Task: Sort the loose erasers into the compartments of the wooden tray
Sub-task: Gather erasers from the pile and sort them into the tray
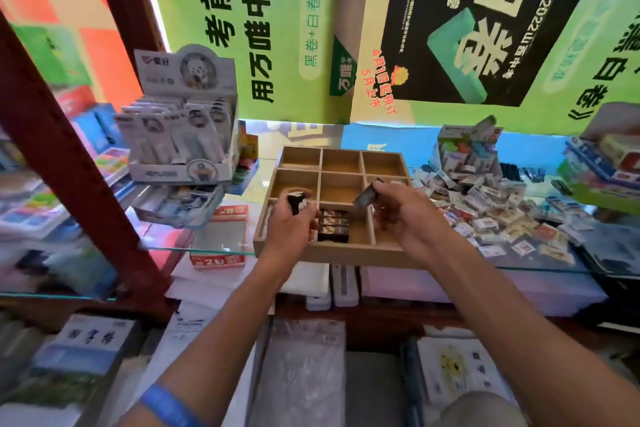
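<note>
A wooden tray (341, 252) with a three-by-three grid of compartments sits on a glass shelf in the middle. Several black erasers (333, 225) lie stacked in its front middle compartment; the back compartments look bare. My left hand (289, 224) hovers over the front left compartment and grips a black and white eraser (297, 201). My right hand (403, 210) is over the tray's right side and pinches a dark wrapped eraser (369, 196) between thumb and fingers. A heap of loose erasers (498, 215) in white, red and blue wrappers spreads over the glass to the right of the tray.
A display box of packaged pens (180, 135) stands at the left. A red and white box (221, 236) lies left of the tray. More stationery boxes (464, 149) stand at the back right. The glass shelf edge (519, 269) runs just in front of the tray.
</note>
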`<state>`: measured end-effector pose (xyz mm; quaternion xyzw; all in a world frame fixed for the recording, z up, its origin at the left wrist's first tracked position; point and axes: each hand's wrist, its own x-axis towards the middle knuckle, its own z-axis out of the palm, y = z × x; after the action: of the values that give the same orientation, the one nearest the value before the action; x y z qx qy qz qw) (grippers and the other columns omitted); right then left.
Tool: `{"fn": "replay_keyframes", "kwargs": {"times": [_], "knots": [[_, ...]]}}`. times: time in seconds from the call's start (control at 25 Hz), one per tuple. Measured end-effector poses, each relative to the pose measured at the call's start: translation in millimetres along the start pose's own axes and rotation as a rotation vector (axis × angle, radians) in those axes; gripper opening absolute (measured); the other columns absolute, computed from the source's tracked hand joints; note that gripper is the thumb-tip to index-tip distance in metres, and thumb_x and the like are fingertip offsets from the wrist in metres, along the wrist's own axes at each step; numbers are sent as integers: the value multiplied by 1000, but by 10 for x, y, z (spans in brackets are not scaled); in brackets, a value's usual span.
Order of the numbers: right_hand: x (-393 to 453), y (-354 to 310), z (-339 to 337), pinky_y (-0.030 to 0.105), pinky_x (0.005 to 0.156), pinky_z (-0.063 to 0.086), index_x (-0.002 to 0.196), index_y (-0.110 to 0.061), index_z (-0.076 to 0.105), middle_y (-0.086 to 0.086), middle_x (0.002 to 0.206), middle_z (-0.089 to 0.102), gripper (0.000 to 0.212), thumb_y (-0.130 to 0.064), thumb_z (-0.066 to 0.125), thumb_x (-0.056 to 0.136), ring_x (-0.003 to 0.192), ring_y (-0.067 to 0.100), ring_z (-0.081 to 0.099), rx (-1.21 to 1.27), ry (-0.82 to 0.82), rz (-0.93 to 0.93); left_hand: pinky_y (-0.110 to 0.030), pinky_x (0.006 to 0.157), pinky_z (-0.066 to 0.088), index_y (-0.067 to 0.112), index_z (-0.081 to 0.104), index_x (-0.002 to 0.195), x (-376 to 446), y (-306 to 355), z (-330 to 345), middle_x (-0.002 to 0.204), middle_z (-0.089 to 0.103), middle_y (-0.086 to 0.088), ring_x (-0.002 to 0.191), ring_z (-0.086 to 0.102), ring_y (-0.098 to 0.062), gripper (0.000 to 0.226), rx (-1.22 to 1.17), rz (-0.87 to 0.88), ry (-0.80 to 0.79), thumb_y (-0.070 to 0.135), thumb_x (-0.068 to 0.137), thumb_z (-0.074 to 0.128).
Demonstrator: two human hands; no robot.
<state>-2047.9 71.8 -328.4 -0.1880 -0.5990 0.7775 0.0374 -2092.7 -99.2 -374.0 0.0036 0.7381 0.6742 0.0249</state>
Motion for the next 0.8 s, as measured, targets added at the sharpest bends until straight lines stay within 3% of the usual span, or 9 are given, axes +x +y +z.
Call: {"fn": "replay_keyframes", "kwargs": {"times": [0.08,0.16,0.24,0.36,0.44,0.56,0.8], "knots": [[-15,3,0,28,53,43,90,-11,61,3,62,66,7,-15,57,94,54,13,56,-38,-16,40,-30,69,53,18,54,116,121,-88,-65,102,66,-2,94,66,-22,17,205,110,-12,26,100,53],[-13,20,-13,29,51,42,92,-10,59,6,63,65,5,-12,54,93,53,16,54,-93,-49,55,-21,63,44,18,50,117,202,-114,-115,102,61,2,91,61,-16,20,434,226,-29,29,101,53],[4,47,-43,25,45,43,95,-11,60,10,65,66,9,-4,55,92,51,18,57,-157,-81,43,-22,63,43,19,50,115,294,-136,-165,102,63,-1,90,60,-17,19,553,314,-65,30,100,54],[53,102,-62,24,42,45,92,-11,64,15,75,70,6,-5,63,91,55,18,61,-254,-150,8,-20,64,43,22,49,114,374,-178,-203,107,63,1,95,60,-16,18,560,265,-125,32,100,55],[124,151,-62,22,43,43,88,-14,64,12,73,70,5,-12,67,92,53,13,59,-409,-150,-54,-20,63,42,24,49,113,405,-221,-200,108,62,2,97,60,-15,17,572,255,-142,33,100,54],[211,217,-43,16,44,41,96,-18,62,4,73,70,8,-10,61,95,51,3,58,-623,-129,-136,-19,61,42,25,49,113,422,-250,-220,105,63,3,94,60,-13,16,562,274,-173,33,100,54],[331,258,-68,19,54,45,103,-21,62,2,82,75,12,-13,61,95,58,2,60,-742,-187,-140,-22,66,49,23,51,114,472,-237,-240,100,63,4,92,61,-9,17,498,234,-204,33,100,53]]}}
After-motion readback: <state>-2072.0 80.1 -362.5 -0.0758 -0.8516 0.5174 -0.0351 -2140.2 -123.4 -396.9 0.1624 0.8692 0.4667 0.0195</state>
